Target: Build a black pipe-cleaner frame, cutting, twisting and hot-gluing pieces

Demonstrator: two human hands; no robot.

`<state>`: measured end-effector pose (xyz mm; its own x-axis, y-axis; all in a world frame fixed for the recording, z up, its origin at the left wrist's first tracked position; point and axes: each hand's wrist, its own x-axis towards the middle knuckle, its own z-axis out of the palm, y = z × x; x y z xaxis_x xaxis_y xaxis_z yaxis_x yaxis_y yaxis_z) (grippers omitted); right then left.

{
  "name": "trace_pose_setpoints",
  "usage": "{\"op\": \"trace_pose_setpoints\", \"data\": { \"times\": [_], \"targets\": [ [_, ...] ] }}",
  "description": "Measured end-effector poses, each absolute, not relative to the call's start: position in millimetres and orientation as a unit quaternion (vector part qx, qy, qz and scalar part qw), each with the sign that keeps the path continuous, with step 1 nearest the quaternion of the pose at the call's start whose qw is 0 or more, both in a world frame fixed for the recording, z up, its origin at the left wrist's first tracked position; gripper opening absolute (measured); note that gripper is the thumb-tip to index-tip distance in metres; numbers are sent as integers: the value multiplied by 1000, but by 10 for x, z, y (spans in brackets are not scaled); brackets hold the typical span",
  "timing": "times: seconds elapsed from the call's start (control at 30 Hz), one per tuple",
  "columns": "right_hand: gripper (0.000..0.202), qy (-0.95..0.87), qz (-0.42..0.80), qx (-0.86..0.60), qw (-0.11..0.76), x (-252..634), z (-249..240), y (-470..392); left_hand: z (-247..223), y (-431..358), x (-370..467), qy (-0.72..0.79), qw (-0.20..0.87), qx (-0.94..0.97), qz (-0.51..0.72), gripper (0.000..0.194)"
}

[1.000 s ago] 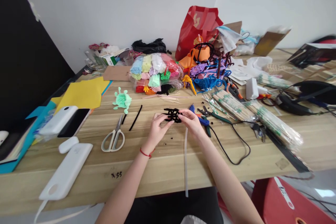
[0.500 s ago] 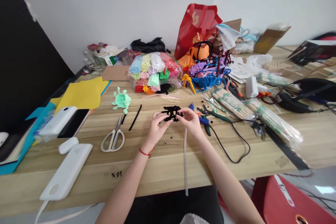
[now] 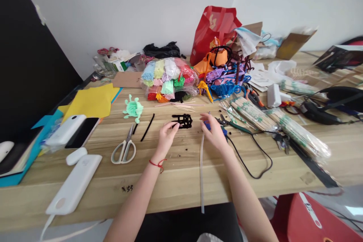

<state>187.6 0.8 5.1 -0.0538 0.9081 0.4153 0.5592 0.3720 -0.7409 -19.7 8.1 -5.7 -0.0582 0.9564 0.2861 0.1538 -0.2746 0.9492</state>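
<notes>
A small black frame of fuzzy pipe cleaners [image 3: 185, 121] is pinched at its left end by my left hand [image 3: 167, 134]. My right hand [image 3: 214, 134] is off the frame, fingers apart, over a blue glue gun [image 3: 208, 125] that it partly hides. From the gun a long clear glue stick [image 3: 202, 174] runs toward me past the table's front edge. Left of my left hand lie a loose black pipe cleaner [image 3: 148, 127] and white-handled scissors [image 3: 124, 149]. A mint-green fuzzy piece [image 3: 133, 109] with curled arms sits behind the scissors.
Behind are a bag of coloured pipe cleaners [image 3: 170, 79], a pile of finished-looking shapes and a red bag [image 3: 214, 34]. Green-handled pliers [image 3: 238, 126], a black cord and bundled wooden sticks [image 3: 297, 132] lie right. A phone [image 3: 82, 132] and white power bank [image 3: 74, 185] lie left.
My right hand has let go of the black frame and moved right to the glue gun. My left hand still holds the frame, which now shows more fully.
</notes>
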Motion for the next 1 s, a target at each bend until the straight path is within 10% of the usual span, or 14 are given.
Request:
{"op": "trace_pose_setpoints", "data": {
  "times": [0.37, 0.73, 1.0],
  "targets": [
    [67, -683, -9, -706, 187, 2034, -215, 80, -86, 130, -228, 509, 438, 464, 578, 28],
    [42, -529, 308, -469, 637, 1865, 165, 6, -14, 84, -215, 512, 443, 458, 577, 32],
    [37, -535, 452, -430, 570, 1659, 283, -187, -36, 75, -210, 501, 434, 480, 574, 27]
  ]
}}
